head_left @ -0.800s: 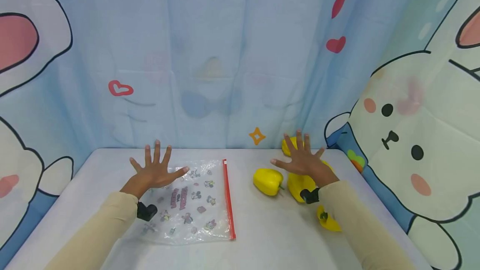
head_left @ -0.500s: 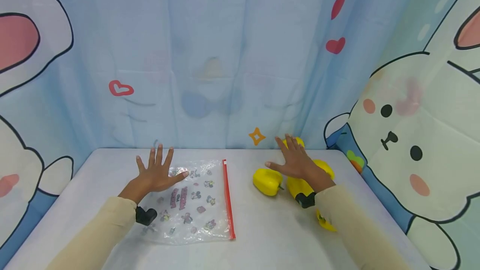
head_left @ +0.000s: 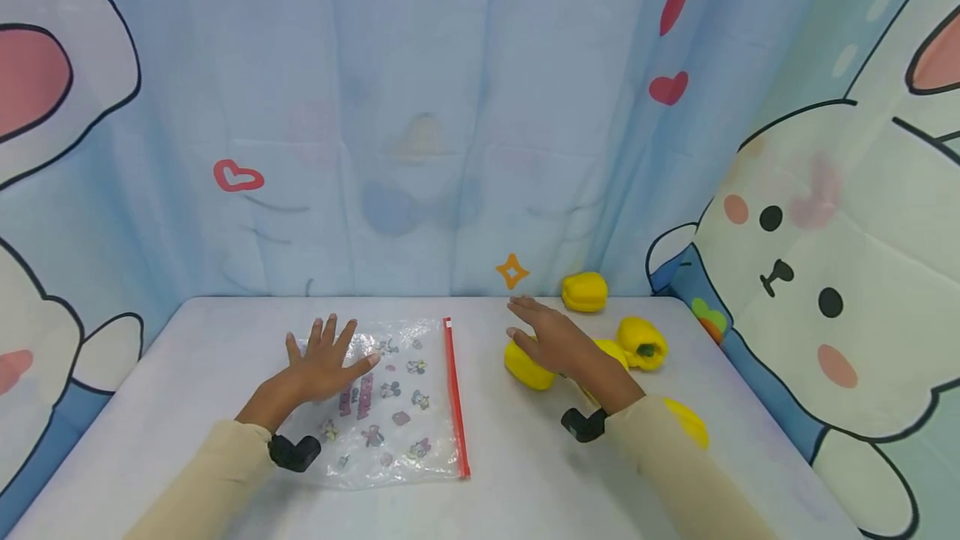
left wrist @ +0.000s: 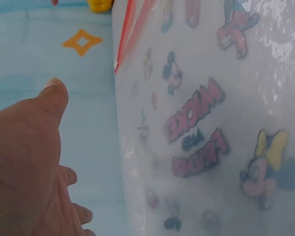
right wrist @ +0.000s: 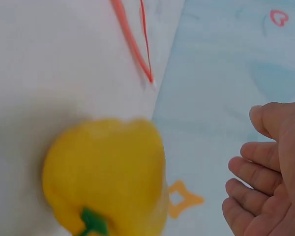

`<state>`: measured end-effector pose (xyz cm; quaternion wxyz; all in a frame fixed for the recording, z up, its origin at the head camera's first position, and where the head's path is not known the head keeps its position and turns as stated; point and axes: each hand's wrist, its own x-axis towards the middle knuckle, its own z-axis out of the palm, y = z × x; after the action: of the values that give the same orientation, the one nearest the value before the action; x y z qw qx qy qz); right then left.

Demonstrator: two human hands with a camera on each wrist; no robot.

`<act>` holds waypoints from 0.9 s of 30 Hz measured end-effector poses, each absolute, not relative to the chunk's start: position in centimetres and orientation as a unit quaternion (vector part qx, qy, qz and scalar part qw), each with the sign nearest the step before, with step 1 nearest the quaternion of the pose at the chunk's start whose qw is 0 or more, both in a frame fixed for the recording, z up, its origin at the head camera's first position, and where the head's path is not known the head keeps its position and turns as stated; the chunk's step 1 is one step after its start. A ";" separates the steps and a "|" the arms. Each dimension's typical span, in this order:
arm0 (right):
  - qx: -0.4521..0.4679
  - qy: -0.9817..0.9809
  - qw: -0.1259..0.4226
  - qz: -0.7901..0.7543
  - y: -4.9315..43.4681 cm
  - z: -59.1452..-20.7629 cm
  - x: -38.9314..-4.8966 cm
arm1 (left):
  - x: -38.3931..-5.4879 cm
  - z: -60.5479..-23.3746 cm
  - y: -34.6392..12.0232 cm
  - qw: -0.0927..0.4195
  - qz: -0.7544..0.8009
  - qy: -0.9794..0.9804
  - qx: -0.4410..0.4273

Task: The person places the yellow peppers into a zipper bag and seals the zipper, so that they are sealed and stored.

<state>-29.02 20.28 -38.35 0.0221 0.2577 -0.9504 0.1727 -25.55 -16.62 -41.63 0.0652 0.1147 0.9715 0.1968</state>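
Here I am, the fingers of my left hand (head_left: pixel 318 369) released and fanned, thumb out to the side, spread above the clear plastic bag (head_left: pixel 405 436). Whether they touch it, I can't tell. The bag lies flat on the white surface (head_left: pixel 510 490), reaching from under those fingers out to their right and back towards me, cartoon figures and pink lettering all over it. Its red zip edge (head_left: pixel 456 407) runs along the far side from my left thumb, between my two sets of fingers.

Over to the right: the fingers of my right hand (head_left: pixel 551 338) are loose too, slightly bent, released, pointing left and away from me. Just under them in the head view sits a yellow pepper (head_left: pixel 525 367), partly covered by my hand. Another pepper (head_left: pixel 613 351) peeks out behind my right wrist, and to the right of that comes a pepper with its green stem showing (head_left: pixel 642 343). Beyond my right fingers, off to their right, stands the farthest pepper (head_left: pixel 585 292). Nearer me than those fingers, one last pepper (head_left: pixel 688 421) shows beside my beige right sleeve (head_left: pixel 675 465).
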 end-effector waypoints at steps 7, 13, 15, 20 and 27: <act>0.286 -0.937 0.032 0.200 18.2 -39.8 -27.4 | -24.9 -43.0 -15.8 0.077 0.234 0.959 0.139; 0.279 -0.934 0.003 0.224 16.5 -41.1 -26.1 | -24.5 -43.8 -15.1 0.072 0.246 0.955 0.151; 0.280 -0.931 -0.027 0.233 16.1 -41.7 -25.7 | -24.3 -43.9 -14.8 0.069 0.259 0.951 0.151; 0.279 -0.927 -0.095 0.231 15.5 -43.1 -25.3 | -23.6 -44.3 -14.0 0.054 0.283 0.946 0.150; 0.282 -0.924 -0.162 0.201 15.1 -44.3 -25.2 | -22.4 -45.3 -13.5 0.048 0.322 0.935 0.141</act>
<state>-25.19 15.12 -44.33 -0.1623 0.2818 -0.9241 0.2008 -22.40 -13.51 -45.27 0.0481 0.1410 0.9348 0.3224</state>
